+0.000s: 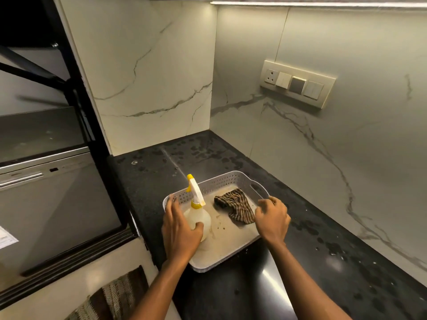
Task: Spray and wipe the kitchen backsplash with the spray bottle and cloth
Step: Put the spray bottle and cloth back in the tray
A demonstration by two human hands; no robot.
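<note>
the fingers [172,204] of my left hand [179,227] are nearly straight and a little spread. they lie over the left rim of the basket [221,177], along the left side of the spray bottle [201,214], and the thumb rests on the bottle's round body. this hand is not closed around anything.

the spray bottle stands upright in the left half of the basket. it has a pale, see-through body, a yellow collar and a white head with a yellow nozzle that points away from me. the basket is white, with small holes in its walls, and it sits on the black surface [323,262] near the front edge.

in the right half of the basket lies the cloth [235,207], brown with dark stripes, crumpled and flat on the bottom. it is apart from the bottle. just beside it is my right hand [272,219]: its fingers are curled over the right rim of the basket and hold it there.

far left stands a grey appliance [46,204] with a metal handle, and a striped mat [115,294] lies on the floor below it. the surface shows many dark spots that look wet. the backsplash [346,146] is pale marble with grey veins and rises behind the surface on two sides, which meet in a corner. on its right side sits a switch plate [298,84], and a light strip [323,4] glows above.
</note>
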